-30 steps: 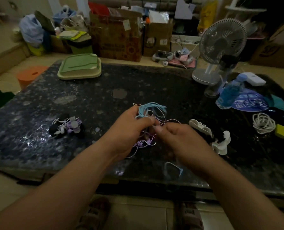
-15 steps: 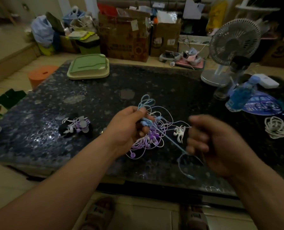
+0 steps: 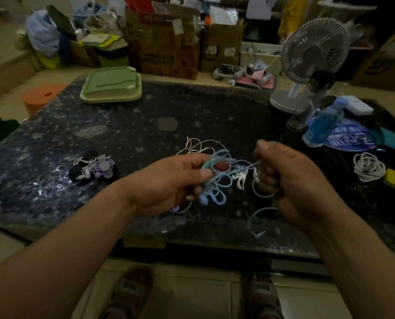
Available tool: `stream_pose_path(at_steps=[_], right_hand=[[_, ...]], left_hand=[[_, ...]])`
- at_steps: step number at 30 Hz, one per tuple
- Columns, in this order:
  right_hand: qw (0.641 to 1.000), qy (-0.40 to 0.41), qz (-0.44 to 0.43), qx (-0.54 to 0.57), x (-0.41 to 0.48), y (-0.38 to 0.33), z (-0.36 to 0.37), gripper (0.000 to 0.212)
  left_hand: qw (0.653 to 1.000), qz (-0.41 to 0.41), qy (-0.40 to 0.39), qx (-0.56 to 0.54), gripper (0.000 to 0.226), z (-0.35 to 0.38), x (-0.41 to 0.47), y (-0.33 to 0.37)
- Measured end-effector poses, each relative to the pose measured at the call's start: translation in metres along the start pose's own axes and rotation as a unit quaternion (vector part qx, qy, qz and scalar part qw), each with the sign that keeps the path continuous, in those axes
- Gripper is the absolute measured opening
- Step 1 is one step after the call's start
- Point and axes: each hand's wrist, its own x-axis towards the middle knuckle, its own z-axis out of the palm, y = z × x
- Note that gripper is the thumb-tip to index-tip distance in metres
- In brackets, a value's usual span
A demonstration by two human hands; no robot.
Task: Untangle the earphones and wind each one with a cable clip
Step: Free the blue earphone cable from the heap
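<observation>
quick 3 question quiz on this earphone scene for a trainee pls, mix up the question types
1. True or false: the left hand grips the tangle of earphones.
2. Which of these lies on the table to the left of the left hand? A) a small pile of earphones B) a pair of scissors C) a mug
3. Fill in: the blue cable stretched out of the tangle runs into the ___ hand.

Key: 1 true; 2 A; 3 right, the right hand, whose fingers curl round it.
</observation>
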Motion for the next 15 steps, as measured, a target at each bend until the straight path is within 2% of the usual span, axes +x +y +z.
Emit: stream_pose_path(at_steps=[2,4,6,8,10,12,13,15], right_hand=[[0.999,0.001,-0.016,0.042,0.001,-0.002,-0.003,0.012],[0.998,0.016,-0.032,0.057,0.004,0.0,-0.004,0.005],[0.995,0.039,-0.048,0.084,0.006,0.001,-0.006,0.012],[0.99,0.058,-0.064,0.115,0.007,0.0,-0.011,0.016],[0.988,0.07,-0.059,0.125,0.006,0.001,-0.016,0.02],[0.994,0.053,-0.026,0.091,0.001,0.001,-0.021,0.019],[0.998,0.029,0.001,0.051,-0.002,0.001,-0.023,0.018],[0.992,-0.057,0.045,-0.107,-0.008,0.004,-0.026,0.018]], left_hand=[[0.998,-0.011,-0.048,0.049,0.039,0.001,-0.002,-0.002],[0.987,-0.011,-0.07,0.146,0.041,0.002,-0.003,-0.002],[0.969,-0.017,-0.068,0.236,0.028,0.002,-0.003,-0.003],[0.958,-0.026,-0.046,0.282,0.03,0.001,-0.003,-0.007],[0.956,-0.034,-0.026,0.291,0.035,-0.002,-0.002,-0.01],[0.968,-0.041,0.009,0.246,0.031,-0.003,-0.003,-0.009],[0.976,-0.037,0.042,0.21,0.027,-0.005,-0.003,-0.008],[0.976,-0.012,0.144,0.162,0.02,-0.011,-0.001,-0.005]])
